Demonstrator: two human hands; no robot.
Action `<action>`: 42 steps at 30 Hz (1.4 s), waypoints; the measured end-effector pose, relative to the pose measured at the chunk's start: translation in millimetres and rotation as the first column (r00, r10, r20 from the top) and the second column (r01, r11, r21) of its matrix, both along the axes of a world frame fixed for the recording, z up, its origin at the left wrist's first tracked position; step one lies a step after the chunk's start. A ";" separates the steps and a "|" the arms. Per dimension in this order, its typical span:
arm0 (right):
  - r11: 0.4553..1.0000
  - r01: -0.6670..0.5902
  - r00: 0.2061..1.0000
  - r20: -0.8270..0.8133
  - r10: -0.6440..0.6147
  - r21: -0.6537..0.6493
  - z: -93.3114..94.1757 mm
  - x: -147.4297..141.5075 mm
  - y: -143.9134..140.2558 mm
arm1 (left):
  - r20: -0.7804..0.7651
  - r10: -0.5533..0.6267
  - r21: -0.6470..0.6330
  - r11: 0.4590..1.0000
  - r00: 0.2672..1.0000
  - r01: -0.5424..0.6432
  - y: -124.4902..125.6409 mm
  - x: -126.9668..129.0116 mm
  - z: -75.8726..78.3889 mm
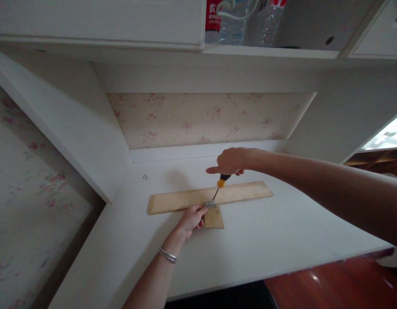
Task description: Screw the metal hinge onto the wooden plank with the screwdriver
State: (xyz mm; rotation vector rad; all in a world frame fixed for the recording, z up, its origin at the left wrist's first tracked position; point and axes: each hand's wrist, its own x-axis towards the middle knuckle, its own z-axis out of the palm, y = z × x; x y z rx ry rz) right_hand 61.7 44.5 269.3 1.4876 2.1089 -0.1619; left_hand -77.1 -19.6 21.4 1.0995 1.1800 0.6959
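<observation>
Right hand (231,161) clamps a black-and-yellow screwdriver (221,183), tip down at a small metal hinge (210,204) | left hand (192,219) pinches the hinge's left end | apparently mid-screwing; next move calls for steady turning pressure | hinge lies below the right hand, where long wooden board (179,201) meets short wooden board (214,219)

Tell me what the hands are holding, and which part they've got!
The right hand grips the screwdriver by its handle. The left hand touches the metal fitting at its left end; whether it pinches or only presses, I can't tell.
</observation>
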 end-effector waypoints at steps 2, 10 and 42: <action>0.999 0.034 0.999 0.017 -0.035 0.026 1.1 -0.2 1.5 | 0.007 0.002 -0.006 1.000 1.000 -0.002 0.2 0.1 -0.5; 0.957 -0.243 0.960 -0.102 0.261 0.159 -0.7 7.5 4.1 | -0.018 0.006 0.003 1.000 1.000 -0.006 1.0 0.0 -2.8; 0.993 -0.117 0.981 -0.159 0.113 -0.013 10.0 -4.1 1.6 | -0.028 0.005 -0.011 1.000 1.000 -0.006 0.8 0.2 -2.5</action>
